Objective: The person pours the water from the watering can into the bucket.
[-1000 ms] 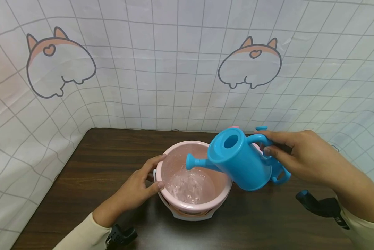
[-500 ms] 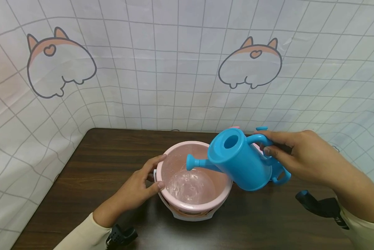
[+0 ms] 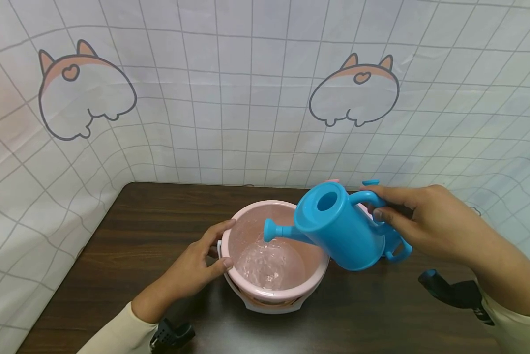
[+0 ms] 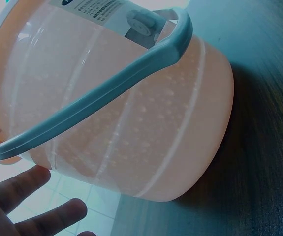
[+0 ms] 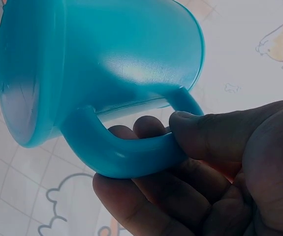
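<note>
In the head view, a blue watering can (image 3: 342,228) tilts over a pink bucket (image 3: 320,275), its spout pointing left above the opening. My right hand (image 3: 428,221) grips the can's handle (image 5: 126,155), thumb on one side and fingers underneath. Rippling water (image 3: 271,263) lies in the bucket. My left hand (image 3: 196,265) touches the bucket's left rim with thumb and index finger. In the left wrist view, its other fingers (image 4: 57,216) are spread and fairly straight, beside a grey carrying handle (image 4: 107,93) hanging on the bucket's side.
Behind the can, partly hidden, stands another object with a blue looped part (image 3: 399,250) and pink bits (image 3: 364,209); its kind is unclear. A dark wooden table (image 3: 159,221) carries everything. White grid-patterned cloth (image 3: 247,108) hangs close behind and along both sides.
The ripples and splashes on the water in the bucket shift from frame to frame. Both hands, the watering can and the bucket stay in place.
</note>
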Demonstrator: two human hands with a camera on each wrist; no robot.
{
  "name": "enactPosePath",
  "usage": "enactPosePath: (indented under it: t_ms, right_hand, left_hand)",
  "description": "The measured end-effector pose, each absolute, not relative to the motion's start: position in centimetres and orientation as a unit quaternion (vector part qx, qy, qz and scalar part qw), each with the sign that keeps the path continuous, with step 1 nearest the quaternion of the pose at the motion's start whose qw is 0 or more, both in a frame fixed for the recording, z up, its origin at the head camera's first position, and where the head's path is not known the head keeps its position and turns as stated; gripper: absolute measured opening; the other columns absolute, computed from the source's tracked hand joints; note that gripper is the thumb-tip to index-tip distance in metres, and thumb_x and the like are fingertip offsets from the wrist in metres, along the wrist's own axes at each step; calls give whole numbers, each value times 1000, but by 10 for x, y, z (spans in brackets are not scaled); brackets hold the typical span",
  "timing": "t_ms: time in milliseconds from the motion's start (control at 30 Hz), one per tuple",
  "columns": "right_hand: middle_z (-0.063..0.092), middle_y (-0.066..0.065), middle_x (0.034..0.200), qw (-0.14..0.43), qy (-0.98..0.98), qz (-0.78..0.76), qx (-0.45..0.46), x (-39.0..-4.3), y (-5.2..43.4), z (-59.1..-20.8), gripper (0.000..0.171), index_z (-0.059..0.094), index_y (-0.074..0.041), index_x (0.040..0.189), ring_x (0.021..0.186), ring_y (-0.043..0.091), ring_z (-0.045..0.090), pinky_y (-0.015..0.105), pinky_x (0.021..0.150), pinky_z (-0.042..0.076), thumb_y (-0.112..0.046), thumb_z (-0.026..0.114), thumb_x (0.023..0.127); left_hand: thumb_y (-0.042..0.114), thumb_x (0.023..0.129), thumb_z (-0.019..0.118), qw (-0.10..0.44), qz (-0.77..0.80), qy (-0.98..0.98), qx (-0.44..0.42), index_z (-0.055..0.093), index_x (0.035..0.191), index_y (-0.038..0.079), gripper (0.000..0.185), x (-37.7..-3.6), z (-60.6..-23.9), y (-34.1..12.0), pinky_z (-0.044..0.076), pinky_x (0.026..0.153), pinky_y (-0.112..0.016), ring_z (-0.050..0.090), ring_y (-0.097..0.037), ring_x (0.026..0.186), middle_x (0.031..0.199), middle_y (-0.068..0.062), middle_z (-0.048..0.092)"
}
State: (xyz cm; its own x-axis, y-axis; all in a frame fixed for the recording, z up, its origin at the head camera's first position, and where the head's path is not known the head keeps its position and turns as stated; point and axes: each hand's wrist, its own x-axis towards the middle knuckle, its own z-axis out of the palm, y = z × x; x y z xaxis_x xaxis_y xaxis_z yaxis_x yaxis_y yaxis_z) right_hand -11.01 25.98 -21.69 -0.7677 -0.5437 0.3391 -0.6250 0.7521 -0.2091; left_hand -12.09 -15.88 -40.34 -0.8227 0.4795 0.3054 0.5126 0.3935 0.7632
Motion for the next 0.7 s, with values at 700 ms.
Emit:
enactPosePath:
  t_ms: [700]
  right_hand:
    - [75,11,107,127,-928,152,317,-118,264,-217,47,67,-2,135,61,6,53,25,51,42,-6,78,90]
  left_hand:
    - [50,101,58,21,-467,-833,-295,29,160,30,69,-124,-403,-155,55,81,-51,68,-21,98,133,-9,61]
